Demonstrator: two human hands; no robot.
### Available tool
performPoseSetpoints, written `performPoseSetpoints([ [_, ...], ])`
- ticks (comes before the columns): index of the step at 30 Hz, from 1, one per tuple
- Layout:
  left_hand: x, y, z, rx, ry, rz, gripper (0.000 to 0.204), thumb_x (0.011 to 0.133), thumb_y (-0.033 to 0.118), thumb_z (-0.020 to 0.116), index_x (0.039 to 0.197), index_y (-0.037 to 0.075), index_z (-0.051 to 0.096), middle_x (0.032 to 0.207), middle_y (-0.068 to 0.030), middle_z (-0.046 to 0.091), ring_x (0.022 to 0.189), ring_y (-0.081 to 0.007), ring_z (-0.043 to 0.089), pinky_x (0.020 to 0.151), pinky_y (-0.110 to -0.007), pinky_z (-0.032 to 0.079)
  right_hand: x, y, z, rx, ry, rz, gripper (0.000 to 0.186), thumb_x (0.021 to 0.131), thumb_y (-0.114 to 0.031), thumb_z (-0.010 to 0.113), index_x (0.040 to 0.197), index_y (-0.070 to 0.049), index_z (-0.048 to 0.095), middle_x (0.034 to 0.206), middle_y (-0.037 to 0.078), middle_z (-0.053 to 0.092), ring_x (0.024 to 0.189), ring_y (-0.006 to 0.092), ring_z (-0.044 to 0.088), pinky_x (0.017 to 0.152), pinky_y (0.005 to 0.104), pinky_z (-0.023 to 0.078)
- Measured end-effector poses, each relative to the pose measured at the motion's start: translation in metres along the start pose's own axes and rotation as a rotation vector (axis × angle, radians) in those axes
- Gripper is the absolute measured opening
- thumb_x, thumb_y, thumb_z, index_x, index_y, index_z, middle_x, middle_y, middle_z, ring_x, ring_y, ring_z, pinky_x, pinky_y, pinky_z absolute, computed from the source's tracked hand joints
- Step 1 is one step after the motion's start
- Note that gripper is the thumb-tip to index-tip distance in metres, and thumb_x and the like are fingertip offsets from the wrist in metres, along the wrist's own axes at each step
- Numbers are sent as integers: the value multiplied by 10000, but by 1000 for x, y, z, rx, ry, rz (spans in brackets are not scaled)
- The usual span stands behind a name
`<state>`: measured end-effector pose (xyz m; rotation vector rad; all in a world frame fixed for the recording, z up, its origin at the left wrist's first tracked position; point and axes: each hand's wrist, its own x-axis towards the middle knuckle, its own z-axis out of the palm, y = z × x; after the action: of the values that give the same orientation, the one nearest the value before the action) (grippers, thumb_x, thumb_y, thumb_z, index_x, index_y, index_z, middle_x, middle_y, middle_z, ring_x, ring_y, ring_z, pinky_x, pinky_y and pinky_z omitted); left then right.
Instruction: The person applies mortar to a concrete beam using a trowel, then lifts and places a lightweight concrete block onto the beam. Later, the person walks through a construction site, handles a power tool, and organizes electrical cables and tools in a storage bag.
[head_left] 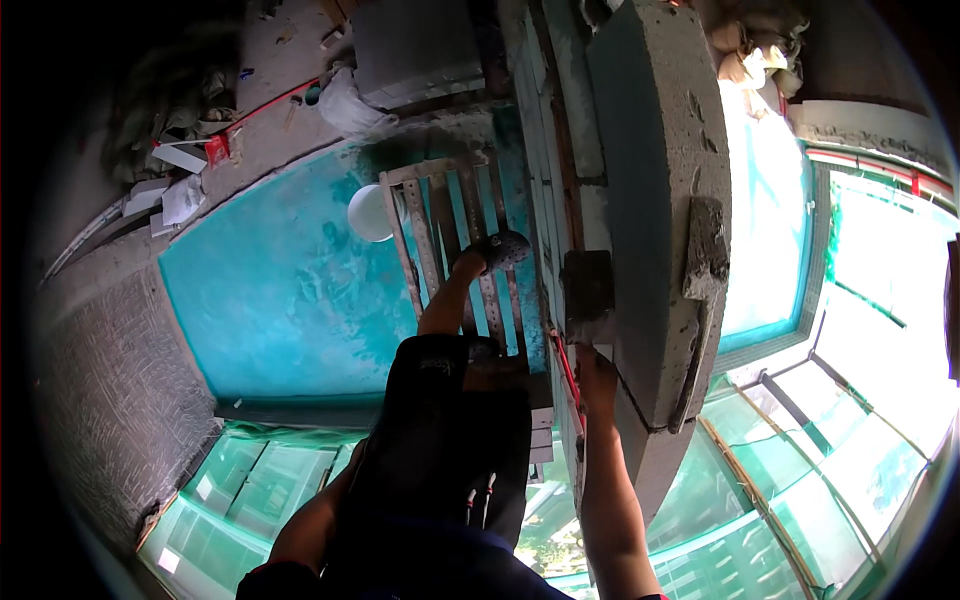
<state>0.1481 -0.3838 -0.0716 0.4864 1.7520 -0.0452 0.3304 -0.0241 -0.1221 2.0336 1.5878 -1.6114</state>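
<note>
My right hand [596, 372] reaches up along the narrow gap beside a grey block wall [650, 140] and grips its edge next to a thin red pipe [565, 365]. My left forearm [310, 525] runs up behind my black-clad leg [420, 440], which hides that hand. My foot in a dark perforated clog [505, 250] rests on a weathered slatted wooden platform [418, 200] over the blue-coated floor [265, 280]. A round white object [368, 215] lies beside the slats.
At the upper left lie a white bag [350, 105], grey blocks [415, 55] and small debris [180, 158]. A rough plastered surface [115, 365] is at left. Green netting with framing [250, 480] shows below and at right, and sacks [760, 60] sit top right.
</note>
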Motion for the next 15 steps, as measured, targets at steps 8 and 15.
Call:
performPoseSetpoints([
  [8, -6, 16, 9, -102, -37, -44, 383, 894, 393, 510, 1039, 65, 641, 870, -110, 642, 748, -275, 583, 613, -382, 457, 96, -117, 25, 71, -95, -34, 542, 860, -525, 552, 600, -51, 514, 537, 51, 487, 502, 144, 484, 515, 341, 374],
  [15, 0, 32, 1, -148, -70, -87, 383, 892, 396, 513, 1042, 67, 641, 870, -104, 641, 741, -268, 581, 604, -379, 455, 176, -214, 58, 65, -48, -147, 586, 859, -568, 520, 619, -33, 526, 541, 74, 496, 549, 217, 522, 557, 403, 382],
])
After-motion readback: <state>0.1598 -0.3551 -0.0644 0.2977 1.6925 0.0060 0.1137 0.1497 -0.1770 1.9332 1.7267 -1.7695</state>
